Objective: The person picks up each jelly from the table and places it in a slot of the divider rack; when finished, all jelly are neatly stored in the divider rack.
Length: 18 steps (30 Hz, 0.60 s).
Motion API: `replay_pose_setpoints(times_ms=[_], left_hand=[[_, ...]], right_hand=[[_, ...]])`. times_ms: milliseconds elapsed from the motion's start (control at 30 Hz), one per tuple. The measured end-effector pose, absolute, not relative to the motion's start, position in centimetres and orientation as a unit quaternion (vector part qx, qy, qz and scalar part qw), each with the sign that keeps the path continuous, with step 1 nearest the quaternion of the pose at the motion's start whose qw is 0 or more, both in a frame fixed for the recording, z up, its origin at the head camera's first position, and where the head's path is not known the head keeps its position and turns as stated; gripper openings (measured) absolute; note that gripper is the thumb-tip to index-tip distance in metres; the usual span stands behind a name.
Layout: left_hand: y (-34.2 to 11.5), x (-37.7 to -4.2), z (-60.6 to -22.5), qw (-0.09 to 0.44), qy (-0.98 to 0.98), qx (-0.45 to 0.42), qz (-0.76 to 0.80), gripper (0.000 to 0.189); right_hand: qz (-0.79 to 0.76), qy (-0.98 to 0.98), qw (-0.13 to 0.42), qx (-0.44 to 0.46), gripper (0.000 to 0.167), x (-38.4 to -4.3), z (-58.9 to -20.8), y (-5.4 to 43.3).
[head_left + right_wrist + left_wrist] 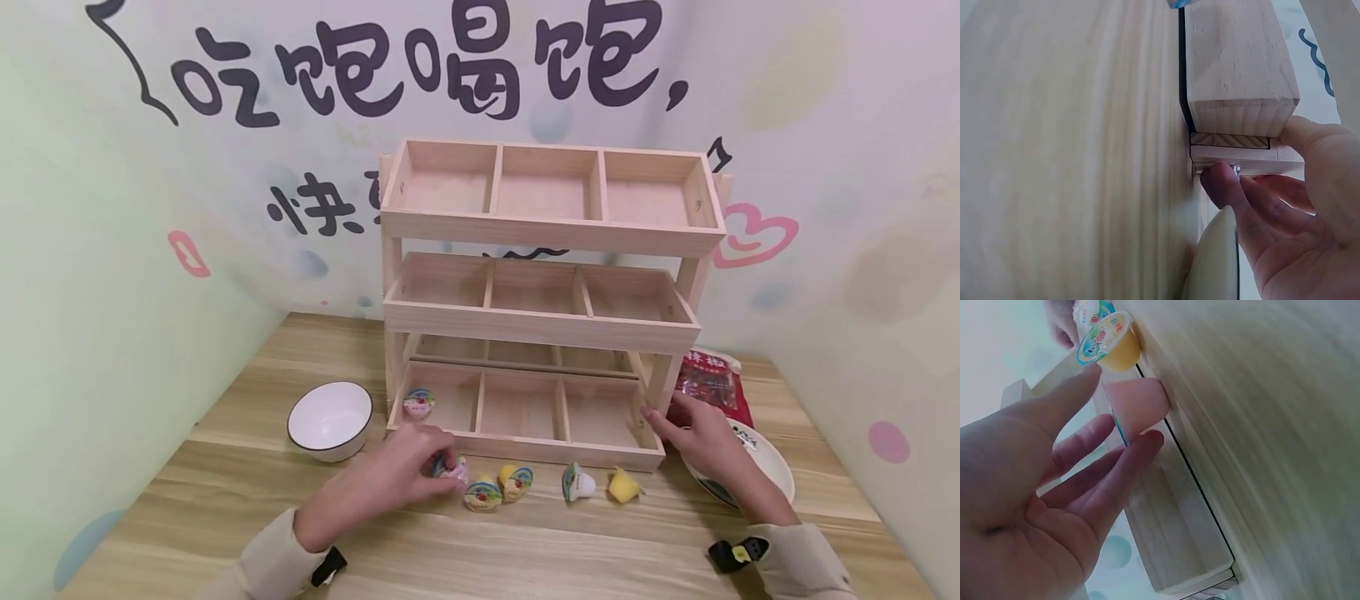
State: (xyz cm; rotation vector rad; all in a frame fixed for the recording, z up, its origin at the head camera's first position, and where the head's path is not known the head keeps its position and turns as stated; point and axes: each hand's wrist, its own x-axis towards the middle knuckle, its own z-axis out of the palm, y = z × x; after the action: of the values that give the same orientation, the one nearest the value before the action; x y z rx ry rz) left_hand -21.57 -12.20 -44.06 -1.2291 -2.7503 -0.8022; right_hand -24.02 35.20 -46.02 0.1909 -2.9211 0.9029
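Observation:
My left hand (pixel 408 467) is at a pink jelly cup (pixel 1138 406) on the table, thumb and fingertips around its sides. The cup lies tipped, close in front of the wooden shelf rack (pixel 540 325). My right hand (pixel 701 433) grips the rack's lower right end, the thumb at the bottom tray's side and the other fingers round the upright. Another jelly cup (pixel 418 403) sits in the bottom tray's left compartment. To the right of my left hand lie a yellow cup (pixel 482 495), a second yellow cup (pixel 515 481), a white cup (pixel 577 482) and a tipped yellow cup (pixel 623 486).
A white bowl (pixel 330 421) with a dark rim stands left of the rack. At the right, a white plate (pixel 772 467) lies partly under my right forearm, with a red food packet (pixel 716 383) behind it. A printed wall cloth (pixel 525 75) hangs behind the rack.

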Motion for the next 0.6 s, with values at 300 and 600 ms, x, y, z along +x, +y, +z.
replay_pose_setpoints(times_ms=[300,600], left_hand=[[-12.81,-21.61,-43.54,0.011,-0.893,-0.377,-0.245,0.027],[-13.15,-21.56,-43.18,-0.013,-0.892,-0.386,-0.236,0.032]], right_hand=[[0.295,-0.953,0.038,0.061,0.062,-24.06,-46.03,35.21],[0.3,-0.95,0.052,0.07,0.06,-24.19,-46.44,35.46]])
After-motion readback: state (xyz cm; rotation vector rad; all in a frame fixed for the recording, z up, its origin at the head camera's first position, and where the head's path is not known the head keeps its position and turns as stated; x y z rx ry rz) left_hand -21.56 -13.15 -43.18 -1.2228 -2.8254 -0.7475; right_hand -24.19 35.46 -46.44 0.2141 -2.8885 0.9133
